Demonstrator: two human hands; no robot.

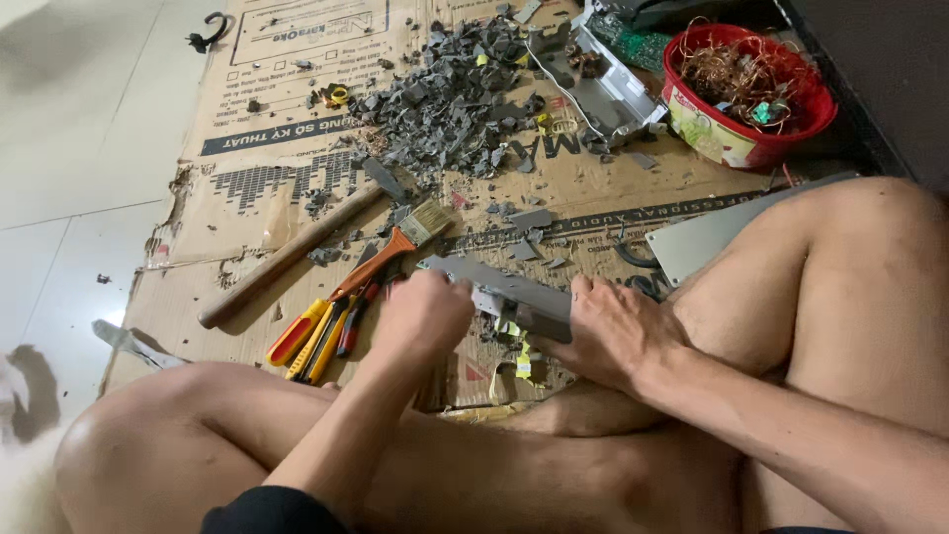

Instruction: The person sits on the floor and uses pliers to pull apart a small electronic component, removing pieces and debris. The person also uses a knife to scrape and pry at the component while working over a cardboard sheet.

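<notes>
A: Which way did the grey metal bracket lie?

B: Its long axis ran from upper left to lower right across the cardboard sheet, just in front of the crossed legs. The upper-left end pointed toward the paintbrush; the lower-right end sat under the right hand.

A: And the grip?

B: The right hand was closed over the bracket's lower end, fingers curled across the top and pressing it down. The left hand was balled into a loose fist at the bracket's upper-left end, touching it. Whether it pinched the metal or a small tool I could not tell, since the fingers faced away from the camera.

A: What lay beside the left hand?

B: A cluster of hand tools with yellow and red handles, lying parallel and pointing up-right. I could not count them exactly because they overlapped. One wooden-handled hammer lay just beyond, on the same slant, its head near the pile of grey fragments.

A: Counts for the rest?

B: One paintbrush with an orange handle, one hammer, one red bowl filled with tangled copper wire, one flat pale metal plate by the right knee, and one broken grey casing near the bowl. The fragments were too many to count. A black hook lay alone on the floor tiles.
</notes>
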